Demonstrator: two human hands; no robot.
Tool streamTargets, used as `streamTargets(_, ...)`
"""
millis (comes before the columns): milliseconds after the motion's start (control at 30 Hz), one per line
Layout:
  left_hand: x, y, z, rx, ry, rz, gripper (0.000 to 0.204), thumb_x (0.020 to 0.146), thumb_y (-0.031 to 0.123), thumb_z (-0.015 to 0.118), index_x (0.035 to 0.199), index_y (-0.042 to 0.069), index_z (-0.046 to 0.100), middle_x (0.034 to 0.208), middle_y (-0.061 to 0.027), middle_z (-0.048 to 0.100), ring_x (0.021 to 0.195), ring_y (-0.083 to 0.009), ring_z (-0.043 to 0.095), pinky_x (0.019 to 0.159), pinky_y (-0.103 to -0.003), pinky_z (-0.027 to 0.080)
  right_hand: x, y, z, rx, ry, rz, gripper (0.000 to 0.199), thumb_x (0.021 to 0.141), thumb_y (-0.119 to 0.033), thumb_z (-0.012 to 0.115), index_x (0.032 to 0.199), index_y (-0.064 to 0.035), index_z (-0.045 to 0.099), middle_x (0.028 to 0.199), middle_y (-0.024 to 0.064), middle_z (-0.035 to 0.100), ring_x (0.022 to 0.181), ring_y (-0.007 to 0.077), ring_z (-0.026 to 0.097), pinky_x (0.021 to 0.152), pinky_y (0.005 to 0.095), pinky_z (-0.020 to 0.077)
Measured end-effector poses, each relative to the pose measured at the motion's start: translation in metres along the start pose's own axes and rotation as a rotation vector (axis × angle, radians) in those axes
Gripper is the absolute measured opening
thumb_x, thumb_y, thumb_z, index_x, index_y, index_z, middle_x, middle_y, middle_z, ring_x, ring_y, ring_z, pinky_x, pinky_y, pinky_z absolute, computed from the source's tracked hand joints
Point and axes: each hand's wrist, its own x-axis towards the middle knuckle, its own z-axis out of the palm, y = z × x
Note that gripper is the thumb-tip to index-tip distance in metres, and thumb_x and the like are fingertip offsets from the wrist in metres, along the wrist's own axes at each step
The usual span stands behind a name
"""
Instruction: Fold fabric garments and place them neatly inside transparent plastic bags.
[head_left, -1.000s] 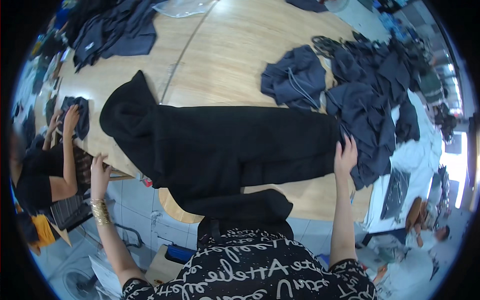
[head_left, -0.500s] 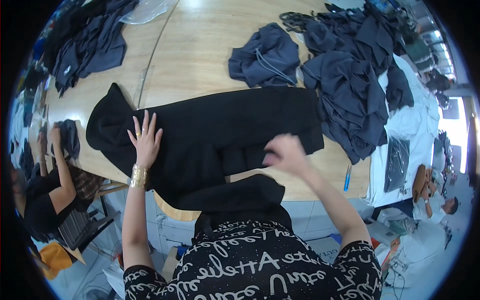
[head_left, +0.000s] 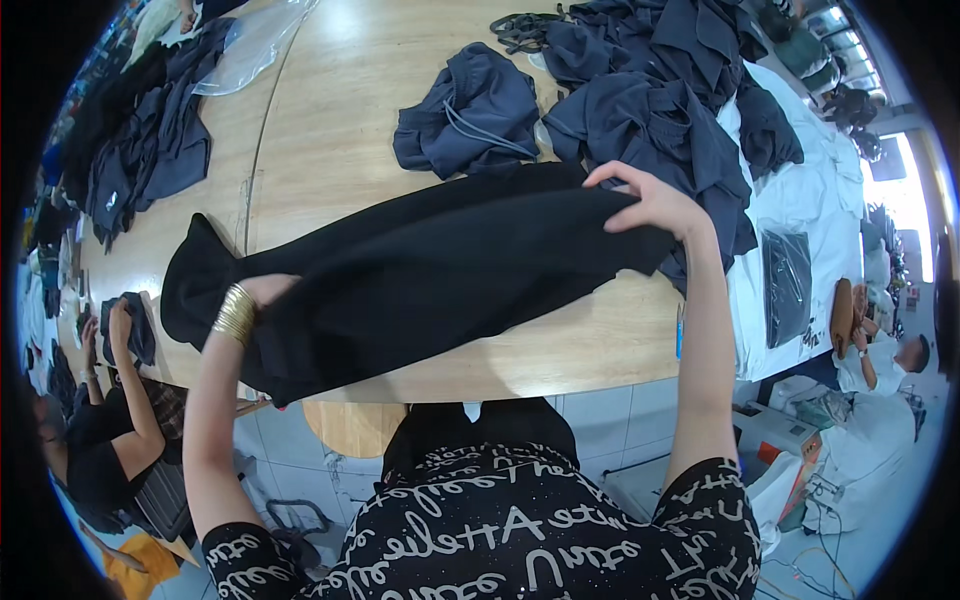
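A black hooded sweatshirt (head_left: 440,270) lies lengthwise across the wooden table, its hood (head_left: 195,290) at the left and its body stretching right. One long layer of it is folded over and slightly blurred. At the garment's right end, my right hand (head_left: 655,205) grips the edge, thumb and fingers curved around the cloth. By the hood rests my left hand (head_left: 265,290), a gold bangle at its wrist; black cloth hides its fingers.
A dark drawstring garment (head_left: 470,115) and a heap of dark clothes (head_left: 660,130) lie beyond. At right are white packages (head_left: 835,190) with a black wrapped pack (head_left: 787,285). Dark clothes (head_left: 150,150) and clear plastic (head_left: 255,50) lie far left. Co-workers sit at both sides.
My right hand has moved up and right to the sweatshirt's end. The near part of the garment has been brought over the rest. My left hand's fingers have gone under cloth.
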Motion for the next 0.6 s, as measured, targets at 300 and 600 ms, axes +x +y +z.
streamTargets(300,-0.010,0.034,-0.039,-0.536,-0.014,-0.387,0.060,0.076,0.035,0.074,0.121,0.000,0.055,0.106,-0.0062,0.064,0.096,-0.0133,0.057,0.089,-0.027,0.044,0.031,0.089,0.037,-0.966,0.593,-0.623,0.048,0.063,-0.031,0.074,0.105,-0.0116,0.062,0.107,0.0097,0.059,0.104,0.0285,0.054,0.091,0.0401,0.0393)
streamTargets(600,-0.021,0.033,-0.049,-0.111,-0.065,-0.763,0.045,0.076,0.034,0.071,0.106,0.002,0.064,0.092,-0.0067,0.068,0.083,-0.0099,0.058,0.078,-0.026,0.046,-0.002,0.033,-0.031,-0.265,0.219,0.048,0.023,0.066,-0.006,0.055,0.085,0.0018,0.067,0.069,0.0041,0.062,0.063,0.0093,0.055,0.062,0.0231,0.0440)
